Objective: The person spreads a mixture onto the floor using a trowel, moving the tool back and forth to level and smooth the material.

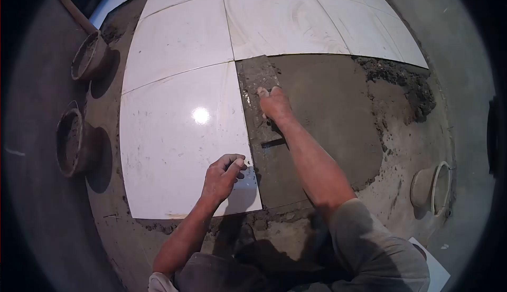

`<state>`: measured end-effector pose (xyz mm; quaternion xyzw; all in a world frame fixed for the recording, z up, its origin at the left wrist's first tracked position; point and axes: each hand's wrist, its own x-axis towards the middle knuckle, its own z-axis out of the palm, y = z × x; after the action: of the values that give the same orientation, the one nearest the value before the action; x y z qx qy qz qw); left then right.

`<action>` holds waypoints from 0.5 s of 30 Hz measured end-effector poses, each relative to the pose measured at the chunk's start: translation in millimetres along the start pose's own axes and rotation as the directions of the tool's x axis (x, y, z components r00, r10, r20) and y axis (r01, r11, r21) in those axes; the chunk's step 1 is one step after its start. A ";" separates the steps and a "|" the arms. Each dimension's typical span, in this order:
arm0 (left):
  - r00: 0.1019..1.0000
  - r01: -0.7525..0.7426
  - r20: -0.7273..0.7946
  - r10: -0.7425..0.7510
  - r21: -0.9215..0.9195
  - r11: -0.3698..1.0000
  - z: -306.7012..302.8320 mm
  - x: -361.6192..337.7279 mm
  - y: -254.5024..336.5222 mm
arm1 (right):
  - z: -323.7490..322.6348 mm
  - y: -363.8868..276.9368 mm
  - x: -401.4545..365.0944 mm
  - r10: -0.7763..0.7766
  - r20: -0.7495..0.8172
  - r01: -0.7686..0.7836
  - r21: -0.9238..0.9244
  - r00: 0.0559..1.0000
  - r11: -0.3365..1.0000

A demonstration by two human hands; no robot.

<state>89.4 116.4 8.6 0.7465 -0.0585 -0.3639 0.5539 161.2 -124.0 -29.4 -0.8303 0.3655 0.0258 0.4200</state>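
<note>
My right hand (275,104) is closed around the handle of a flat rectangular trowel (259,73). The trowel's blade lies on grey wet mortar (327,118), along the right edge of a large white floor tile (174,133). Most of the handle is hidden by my fingers. Above the lower right part of that tile is my left hand (222,178), its fingers curled and the thumb pressed to the index finger. Whether anything small sits in that pinch cannot be made out. The mortar looks smooth in the middle and rough along its right border.
More white tiles (280,20) join along the far side. Two buckets (79,141) (92,57) stand at the left, and a third bucket (430,189) lies tipped at the right. Loose dark mortar (417,91) is heaped at the right edge. A white tile piece (435,271) shows at lower right.
</note>
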 end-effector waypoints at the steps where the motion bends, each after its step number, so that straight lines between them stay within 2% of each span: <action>1: 1.000 0.007 0.002 -0.007 0.002 1.000 1.9 0.7 1.1 | 0.1 1.7 1.0 0.004 -0.003 -0.004 0.000 1.000 1.000; 6: 1.000 0.018 0.010 -0.018 0.023 1.000 8.7 5.0 1.4 | -12.3 4.6 -3.0 0.014 -0.088 -0.022 -0.087 0.996 0.996; 15: 1.000 0.012 -0.016 -0.011 0.051 0.999 9.6 2.7 -1.0 | -33.2 39.0 22.2 0.102 -0.089 -0.097 0.063 0.991 0.993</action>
<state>85.2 108.0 5.3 0.7636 -0.0592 -0.3597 0.5329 144.1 -175.6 -42.2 -0.7987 0.4259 -0.0023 0.4250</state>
